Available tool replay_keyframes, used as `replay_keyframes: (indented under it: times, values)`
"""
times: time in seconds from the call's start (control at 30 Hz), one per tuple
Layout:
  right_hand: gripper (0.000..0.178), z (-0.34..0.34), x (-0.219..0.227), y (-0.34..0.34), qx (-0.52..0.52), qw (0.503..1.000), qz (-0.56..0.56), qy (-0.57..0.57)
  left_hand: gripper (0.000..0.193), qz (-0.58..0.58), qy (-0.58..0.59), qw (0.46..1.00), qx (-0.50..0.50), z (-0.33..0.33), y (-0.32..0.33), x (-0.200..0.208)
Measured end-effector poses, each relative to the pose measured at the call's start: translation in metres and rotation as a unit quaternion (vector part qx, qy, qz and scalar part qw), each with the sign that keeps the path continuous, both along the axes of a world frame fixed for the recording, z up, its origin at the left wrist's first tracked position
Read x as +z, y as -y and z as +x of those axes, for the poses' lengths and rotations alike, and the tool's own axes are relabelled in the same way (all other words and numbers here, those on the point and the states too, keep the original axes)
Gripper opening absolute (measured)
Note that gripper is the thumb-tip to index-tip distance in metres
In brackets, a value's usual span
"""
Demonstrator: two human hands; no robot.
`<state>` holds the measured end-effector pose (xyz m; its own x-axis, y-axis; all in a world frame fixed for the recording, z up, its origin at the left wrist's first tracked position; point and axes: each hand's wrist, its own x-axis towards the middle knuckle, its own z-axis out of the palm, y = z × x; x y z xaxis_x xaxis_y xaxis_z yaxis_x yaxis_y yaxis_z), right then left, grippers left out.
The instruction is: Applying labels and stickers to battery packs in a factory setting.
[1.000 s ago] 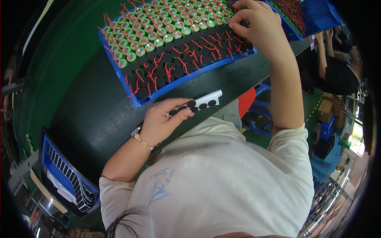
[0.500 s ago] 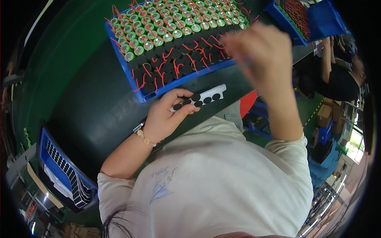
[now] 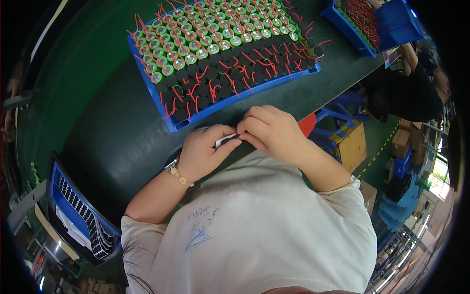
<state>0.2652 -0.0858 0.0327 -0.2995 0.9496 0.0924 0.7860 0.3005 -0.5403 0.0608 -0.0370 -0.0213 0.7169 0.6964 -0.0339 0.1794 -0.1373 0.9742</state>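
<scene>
My left hand (image 3: 200,152) is closed around a white strip with round black stickers (image 3: 223,141), just over the near edge of the table. Only a short piece of the strip shows between my hands. The fingertips of my right hand (image 3: 274,131) pinch together at the strip's right end, against my left fingers; whether a single sticker is between them is hidden. Beyond my hands lies a blue tray (image 3: 169,125) of green cylindrical battery cells (image 3: 193,46) with red wires. The nearer rows of cells (image 3: 210,90) have black round tops.
A blue bin (image 3: 59,196) with folded strips of black stickers stands at the left. Another blue tray (image 3: 340,27) with red-wired cells is at the far right of the dark table (image 3: 112,122). Behind it, a person in black (image 3: 409,93) is at work. A wooden-topped box (image 3: 352,147) stands below the table's right edge.
My right hand has come down from above the tray's right corner to the strip in my left hand. The strip, spread out with its stickers showing before, is now mostly covered.
</scene>
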Motion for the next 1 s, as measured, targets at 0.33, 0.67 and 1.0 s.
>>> replay_keyframes:
  times: [0.33, 0.67, 1.0]
  values:
    - [0.01, 0.019, -0.002, 0.002, 0.13, 0.985, -0.02, -0.11, 0.019, -0.051, 0.031, 0.992, -0.113, -0.004, -0.005, 0.003]
    - [0.051, 0.095, 0.055, -0.069, -0.155, 0.98, 0.115, -0.046, 0.021, -0.009, 0.021, 0.993, -0.116, 0.0, -0.002, -0.002]
    - [0.061, 0.106, 0.076, -0.104, -0.067, 0.97, 0.057, 0.225, 0.023, -0.011, 0.019, 0.991, -0.132, -0.002, -0.004, 0.001]
